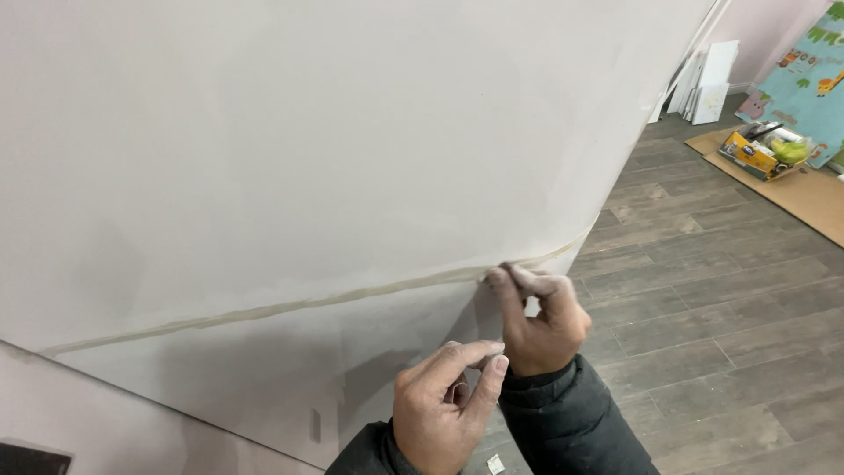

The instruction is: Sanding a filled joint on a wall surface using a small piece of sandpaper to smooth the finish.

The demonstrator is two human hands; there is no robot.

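Observation:
A large white sheet (308, 158) fills most of the head view, with a thin beige tape strip (264, 310) running across it from lower left to right. My right hand (541, 321) pinches the strip near its right end, fingertips against the sheet. My left hand (444, 400) sits just below and left of it, fingers curled with thumb and forefinger together, holding nothing I can see. Both arms wear dark sleeves.
Grey wood-plank floor (703, 299) lies to the right. Flat cardboard (791, 189) carries a box of packages (763, 149) at upper right. White boards (708, 79) lean on the far wall beside a colourful play mat (813, 70). A small scrap (495, 464) lies on the floor.

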